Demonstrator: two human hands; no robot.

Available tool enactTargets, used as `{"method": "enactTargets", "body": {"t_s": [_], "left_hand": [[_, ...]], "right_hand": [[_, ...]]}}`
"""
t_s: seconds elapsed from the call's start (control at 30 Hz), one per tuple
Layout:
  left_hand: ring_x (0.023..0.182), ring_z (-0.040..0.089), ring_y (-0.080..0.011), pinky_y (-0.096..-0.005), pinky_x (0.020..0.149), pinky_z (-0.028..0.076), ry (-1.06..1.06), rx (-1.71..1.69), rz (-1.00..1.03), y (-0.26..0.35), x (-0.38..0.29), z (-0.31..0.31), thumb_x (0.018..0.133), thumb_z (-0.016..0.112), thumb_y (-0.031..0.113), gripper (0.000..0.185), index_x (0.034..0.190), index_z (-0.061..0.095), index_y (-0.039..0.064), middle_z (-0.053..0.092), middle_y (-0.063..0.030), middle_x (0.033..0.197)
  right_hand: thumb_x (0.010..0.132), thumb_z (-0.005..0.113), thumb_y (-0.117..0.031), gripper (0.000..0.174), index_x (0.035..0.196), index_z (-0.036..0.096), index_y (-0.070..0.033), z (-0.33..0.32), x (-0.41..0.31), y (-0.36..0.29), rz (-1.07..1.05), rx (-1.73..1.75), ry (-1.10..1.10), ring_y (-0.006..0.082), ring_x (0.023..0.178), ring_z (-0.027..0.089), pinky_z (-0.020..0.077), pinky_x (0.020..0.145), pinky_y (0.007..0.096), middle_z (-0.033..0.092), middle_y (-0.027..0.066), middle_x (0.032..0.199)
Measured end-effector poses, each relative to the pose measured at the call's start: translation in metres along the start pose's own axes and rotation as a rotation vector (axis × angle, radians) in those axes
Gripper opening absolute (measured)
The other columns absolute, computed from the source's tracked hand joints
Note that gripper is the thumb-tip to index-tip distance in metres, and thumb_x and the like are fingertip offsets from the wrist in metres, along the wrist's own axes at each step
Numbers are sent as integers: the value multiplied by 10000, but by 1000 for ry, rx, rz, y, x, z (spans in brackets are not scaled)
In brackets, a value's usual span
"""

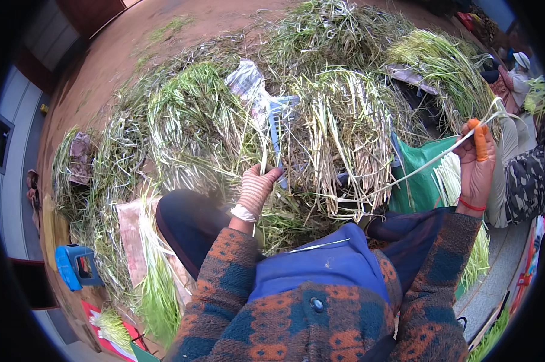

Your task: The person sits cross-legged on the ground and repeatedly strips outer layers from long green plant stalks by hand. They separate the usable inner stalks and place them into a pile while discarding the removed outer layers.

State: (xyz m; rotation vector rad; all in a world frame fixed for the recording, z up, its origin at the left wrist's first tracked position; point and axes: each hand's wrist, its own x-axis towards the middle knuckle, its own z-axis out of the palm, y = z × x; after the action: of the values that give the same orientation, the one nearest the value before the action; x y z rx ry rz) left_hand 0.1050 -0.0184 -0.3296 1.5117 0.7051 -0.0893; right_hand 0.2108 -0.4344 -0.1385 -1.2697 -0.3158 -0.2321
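My left hand [258,183], in a striped knitted covering, is closed on a pale green stalk [264,156] that rises from between thumb and fingers. Raised at the right, my right hand [477,156] has orange covers on some fingers and a red band at the wrist. It pinches a long pale stalk [428,163] whose thin end slants down to the left. A heap of long, cut leafy stalks [345,135] lies in front of me, draped over a blue plastic frame [274,131]. A blue cloth [317,267] with one thin strand on it covers my lap.
A green sack [417,176] with pale stalks [449,181] stands by my right knee. At the left are a bundle of green stalks [159,289] on a pinkish cloth and a blue plastic stool [78,267]. Another person [519,81] sits at the upper right.
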Motion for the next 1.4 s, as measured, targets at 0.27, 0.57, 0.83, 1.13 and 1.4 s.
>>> {"method": "enactTargets", "body": {"t_s": [0.27,0.57,0.83,1.13,1.4], "left_hand": [[561,460,-2,-143,476,328,-517,-488,125,35,-68,26,947,664,246,300,1157,664,31,590,46,727],[494,435,-24,-169,454,320,-470,-439,42,18,-76,26,943,652,204,221,1071,663,25,691,-25,822],[497,459,-17,-172,429,322,-252,-542,230,53,-48,2,997,582,211,204,1054,654,29,674,-26,776],[535,490,-34,-161,461,345,-12,-742,483,113,-18,-61,987,602,171,161,1054,654,35,671,-33,801],[516,397,-35,-191,440,301,-90,-561,306,70,-61,-39,993,587,343,293,1005,641,55,615,1,785]], "right_hand": [[996,593,-212,180,1044,659,-51,174,9,83,399,-75,-453,87,680,669,594,595,244,679,51,917],[1003,576,-262,233,1067,674,-60,229,24,129,479,-116,-573,92,662,671,570,539,216,711,45,944],[1011,554,-371,442,1297,577,-34,188,-62,148,845,-148,-978,95,723,647,543,611,221,671,54,1043],[984,598,-273,274,1092,676,-34,152,-144,165,415,-584,-1239,289,811,692,538,761,355,715,141,923],[923,646,-216,215,1065,670,-56,111,-60,266,325,-1003,-361,314,807,698,545,718,390,713,155,886]]}}
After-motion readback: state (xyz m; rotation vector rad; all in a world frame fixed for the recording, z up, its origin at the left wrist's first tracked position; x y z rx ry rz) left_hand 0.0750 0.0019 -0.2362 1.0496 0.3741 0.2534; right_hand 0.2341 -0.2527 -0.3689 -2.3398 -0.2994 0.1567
